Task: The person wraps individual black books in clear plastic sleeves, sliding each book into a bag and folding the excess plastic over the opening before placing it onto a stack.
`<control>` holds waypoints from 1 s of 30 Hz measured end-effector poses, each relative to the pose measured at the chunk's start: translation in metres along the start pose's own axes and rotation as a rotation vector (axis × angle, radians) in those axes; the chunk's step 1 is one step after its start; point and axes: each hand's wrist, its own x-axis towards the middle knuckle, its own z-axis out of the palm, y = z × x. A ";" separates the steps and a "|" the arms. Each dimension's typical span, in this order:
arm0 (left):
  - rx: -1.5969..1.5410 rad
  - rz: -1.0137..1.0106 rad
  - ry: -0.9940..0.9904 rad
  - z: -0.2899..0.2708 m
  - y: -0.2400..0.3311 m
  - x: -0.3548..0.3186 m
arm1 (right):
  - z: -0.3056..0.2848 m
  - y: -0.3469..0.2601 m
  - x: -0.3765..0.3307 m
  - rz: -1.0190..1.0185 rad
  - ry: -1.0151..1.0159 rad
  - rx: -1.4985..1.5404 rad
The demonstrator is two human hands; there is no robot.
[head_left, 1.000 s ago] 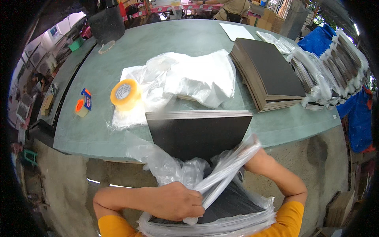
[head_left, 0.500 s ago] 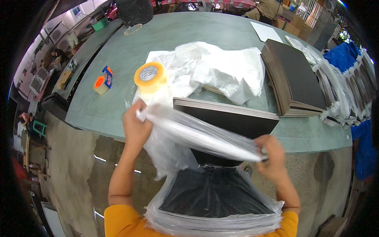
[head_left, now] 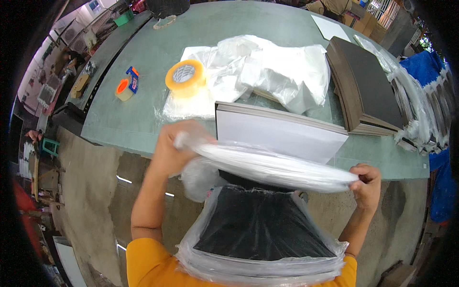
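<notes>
A clear plastic bag (head_left: 272,165) is stretched between my two hands, smeared by motion in places. My left hand (head_left: 178,147) is closed round its left end, partly blurred. With bent fingers, my right hand (head_left: 367,184) pinches the right end. Just beyond the bag, a stack of thin boards (head_left: 282,129) stands on edge at the table's near side, a whitish face toward me; the bag hides its lower part. Closer to my body, a plastic-wrapped stack with a black face (head_left: 263,225) leans between my arms.
On the green table (head_left: 138,110) lie a pile of clear plastic bags (head_left: 282,71), a big tape roll (head_left: 185,79) and a tape dispenser (head_left: 126,86). A stack of dark boards (head_left: 368,86) lies at the right, beside plastic-wrapped stacks (head_left: 420,105). Another person (head_left: 330,7) is at the far side.
My right hand has moved outward to the right, and the bag is drawn wider. The upright boards show a whitish face where a black one showed before. The view has shifted slightly.
</notes>
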 end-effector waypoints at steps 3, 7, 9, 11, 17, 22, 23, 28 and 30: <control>-0.964 -0.564 -0.320 -0.016 -0.035 -0.023 | -0.017 0.045 -0.005 0.271 -0.248 0.251; -1.164 -1.065 -0.448 0.026 -0.163 -0.112 | -0.008 0.175 -0.046 0.726 -0.029 0.382; -0.995 -1.135 -0.395 0.051 -0.187 -0.135 | 0.027 0.224 -0.052 0.777 0.338 0.120; -0.818 -1.156 -0.336 0.069 -0.192 -0.145 | 0.038 0.259 -0.054 0.696 0.455 -0.302; 0.450 -0.755 -0.430 0.071 -0.159 -0.130 | 0.024 0.254 -0.077 0.570 -0.314 -0.765; 0.061 -0.409 -0.463 0.018 -0.033 -0.064 | 0.018 0.065 -0.026 0.375 -0.402 -0.478; -0.097 -0.293 -0.538 0.015 -0.008 -0.054 | 0.026 0.034 -0.024 0.355 -0.451 -0.237; -0.441 -0.195 -1.070 0.081 -0.011 -0.071 | 0.084 0.059 -0.033 0.062 -1.331 0.055; -0.228 -0.281 -0.890 0.110 -0.073 -0.099 | 0.083 0.125 -0.049 0.267 -1.133 -0.297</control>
